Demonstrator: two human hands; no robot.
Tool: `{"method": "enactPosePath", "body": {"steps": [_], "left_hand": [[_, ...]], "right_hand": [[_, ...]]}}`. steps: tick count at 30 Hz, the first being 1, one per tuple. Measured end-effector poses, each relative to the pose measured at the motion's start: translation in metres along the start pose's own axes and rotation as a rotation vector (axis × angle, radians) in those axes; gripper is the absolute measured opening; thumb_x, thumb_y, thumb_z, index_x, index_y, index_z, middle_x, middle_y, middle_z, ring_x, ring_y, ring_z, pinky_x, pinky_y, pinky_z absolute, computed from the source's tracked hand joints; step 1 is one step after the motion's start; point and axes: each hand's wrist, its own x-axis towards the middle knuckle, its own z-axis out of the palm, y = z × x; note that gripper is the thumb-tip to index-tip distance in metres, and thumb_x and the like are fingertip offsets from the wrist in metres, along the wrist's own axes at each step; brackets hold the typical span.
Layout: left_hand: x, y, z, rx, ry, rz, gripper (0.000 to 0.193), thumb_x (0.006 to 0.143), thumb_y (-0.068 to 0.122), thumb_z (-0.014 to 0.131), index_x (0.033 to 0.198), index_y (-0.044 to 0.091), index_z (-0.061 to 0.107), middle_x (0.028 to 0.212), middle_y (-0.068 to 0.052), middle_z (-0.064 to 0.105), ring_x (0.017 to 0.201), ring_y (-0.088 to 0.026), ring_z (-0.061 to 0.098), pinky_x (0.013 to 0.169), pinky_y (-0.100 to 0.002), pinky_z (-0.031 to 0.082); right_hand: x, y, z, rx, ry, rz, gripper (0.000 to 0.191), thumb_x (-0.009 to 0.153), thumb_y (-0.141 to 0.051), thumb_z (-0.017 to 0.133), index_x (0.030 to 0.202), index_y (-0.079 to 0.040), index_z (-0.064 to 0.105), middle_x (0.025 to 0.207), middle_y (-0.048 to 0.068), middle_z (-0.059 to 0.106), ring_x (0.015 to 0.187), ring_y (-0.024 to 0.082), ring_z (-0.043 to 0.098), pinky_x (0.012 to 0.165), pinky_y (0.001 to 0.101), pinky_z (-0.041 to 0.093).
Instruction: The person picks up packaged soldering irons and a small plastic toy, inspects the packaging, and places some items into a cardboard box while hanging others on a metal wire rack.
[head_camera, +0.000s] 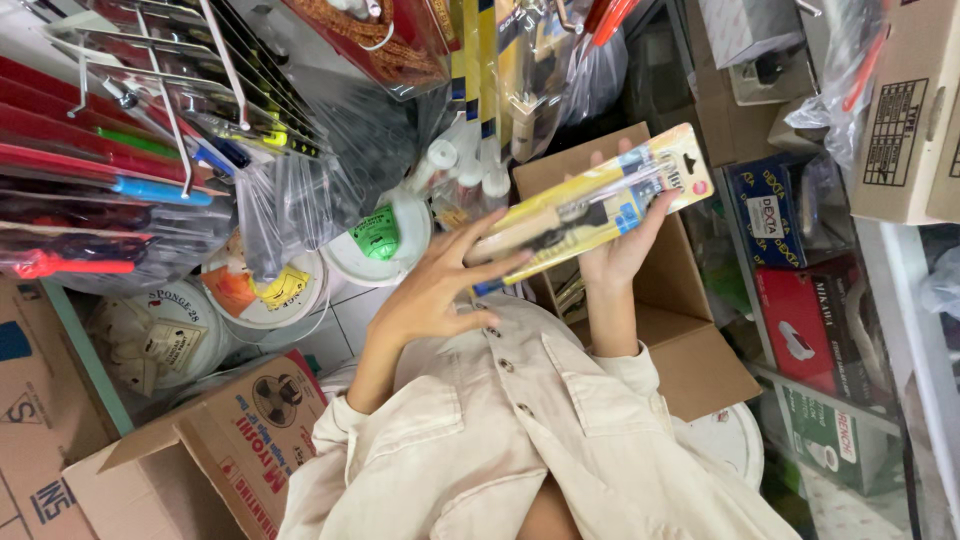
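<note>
A long yellow blister package (600, 195) with a wooden-handled tool inside is held up in front of my chest, tilted up to the right. My right hand (622, 252) grips it from behind near its middle, fingers wrapped over the far edge. My left hand (440, 290) holds the package's lower left end, with its fingers stretched along it. Below both hands is my beige buttoned shirt (500, 430).
An open brown carton (690, 330) stands behind the package. White lidded buckets (270, 295) and clear plastic bags sit at left under racks of hanging tools (120, 150). Cardboard boxes (230, 440) are at lower left, and shelves of boxed goods (810, 320) at right.
</note>
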Motion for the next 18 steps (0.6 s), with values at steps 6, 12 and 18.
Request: {"method": "enactPosePath", "body": {"steps": [6, 12, 18], "left_hand": [[-0.002, -0.057, 0.067, -0.316, 0.135, -0.28, 0.078, 0.087, 0.032, 0.081, 0.15, 0.002, 0.045, 0.148, -0.019, 0.053, 0.134, -0.032, 0.055, 0.111, -0.041, 0.045], [-0.014, -0.114, 0.115, -0.482, 0.075, -0.24, 0.05, 0.09, 0.016, 0.073, 0.135, -0.001, 0.059, 0.13, -0.014, 0.068, 0.123, -0.025, 0.064, 0.108, -0.036, 0.048], [0.011, -0.081, 0.08, -0.508, 0.07, -0.054, 0.039, 0.101, 0.022, 0.05, 0.132, 0.002, 0.063, 0.143, -0.016, 0.063, 0.138, -0.028, 0.057, 0.12, -0.038, 0.042]], "right_hand": [[-0.025, 0.004, 0.009, -0.096, -0.162, -0.071, 0.056, 0.108, -0.055, 0.053, 0.145, -0.014, 0.05, 0.13, 0.015, 0.062, 0.113, 0.036, 0.068, 0.099, 0.0584, 0.057], [-0.032, -0.009, 0.056, -0.727, -0.726, -0.258, 0.057, 0.105, -0.053, 0.054, 0.119, -0.001, 0.072, 0.109, 0.021, 0.075, 0.096, 0.035, 0.077, 0.088, 0.0436, 0.065], [-0.045, -0.013, 0.114, -1.131, -1.16, -0.495, 0.03, 0.092, -0.024, 0.076, 0.116, -0.006, 0.076, 0.116, 0.012, 0.076, 0.11, 0.029, 0.075, 0.1, 0.0425, 0.061]]}}
